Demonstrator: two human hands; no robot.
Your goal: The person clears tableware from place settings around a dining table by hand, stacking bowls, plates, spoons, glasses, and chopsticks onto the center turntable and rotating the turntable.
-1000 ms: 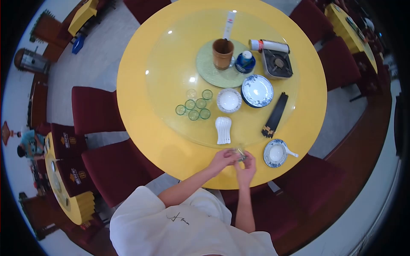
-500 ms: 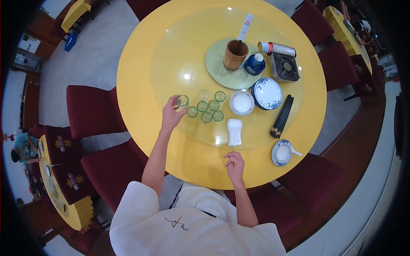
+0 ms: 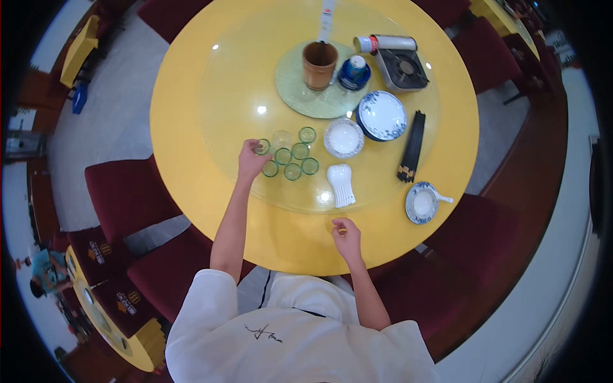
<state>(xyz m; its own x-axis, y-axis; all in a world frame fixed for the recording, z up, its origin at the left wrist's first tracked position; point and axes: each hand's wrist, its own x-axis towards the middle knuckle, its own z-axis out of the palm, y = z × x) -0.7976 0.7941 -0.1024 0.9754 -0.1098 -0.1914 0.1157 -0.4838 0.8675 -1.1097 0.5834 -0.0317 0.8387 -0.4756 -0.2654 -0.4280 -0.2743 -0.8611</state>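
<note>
My left hand [image 3: 253, 161] is wrapped round a small green-rimmed glass [image 3: 262, 147] at the left end of a cluster. Several similar glasses [image 3: 292, 172] stand close together to its right, some touching. Over the near part of the table hovers my right hand [image 3: 347, 238], its fingers curled in and a bit of yellow cloth showing through the loop they make. Just beyond that hand lies a row of white spoons [image 3: 341, 185]. Farther back are a stack of small bowls [image 3: 345, 138] and a stack of blue-patterned plates [image 3: 382, 115].
On the round yellow table [image 3: 185, 127], a glass turntable carries a wooden pot [image 3: 319, 65], a blue container [image 3: 354, 73], a portable stove [image 3: 403, 67] and black chopsticks [image 3: 414, 147]. A place setting [image 3: 422, 203] sits front right. Maroon chairs [image 3: 131, 195] surround the table.
My left hand has lowered the glass to about the height of the others. My right hand stays near the front edge, fingers a little more curled. The whole view has shifted slightly.
</note>
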